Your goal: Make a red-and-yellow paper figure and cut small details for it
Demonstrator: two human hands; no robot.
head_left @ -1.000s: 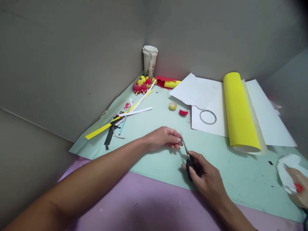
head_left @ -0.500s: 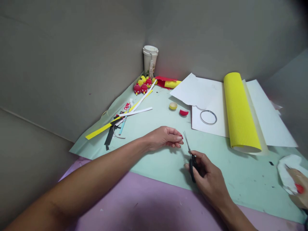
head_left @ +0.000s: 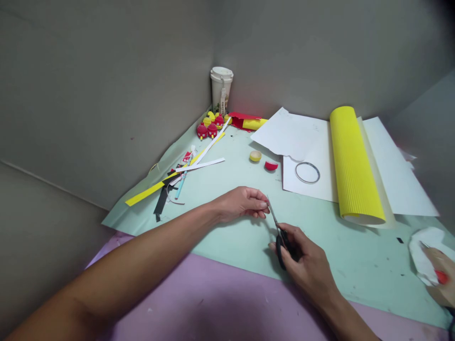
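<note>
My right hand (head_left: 307,258) grips a pair of scissors (head_left: 280,246) by the black handles, blades pointing up and away. The blade tips meet the fingertips of my left hand (head_left: 245,204), which are pinched on a small red piece that is now almost wholly hidden. Beyond the hands, on the pale green sheet (head_left: 231,255), lie a yellow half-round cup (head_left: 255,156) and a red half-round cup (head_left: 271,166).
A yellow corrugated roll (head_left: 357,166) lies on white paper (head_left: 309,137) with a ring of thin tape (head_left: 307,173). Paper strips (head_left: 145,194), red and yellow ornaments (head_left: 212,130) and a lidded cup (head_left: 222,90) are at left and back. Another person's hand (head_left: 442,265) is at far right.
The scissors have moved left, bringing their blade tips to the fingertips of my left hand. The red piece there has dropped from sight behind them. My left hand has stayed in place.
</note>
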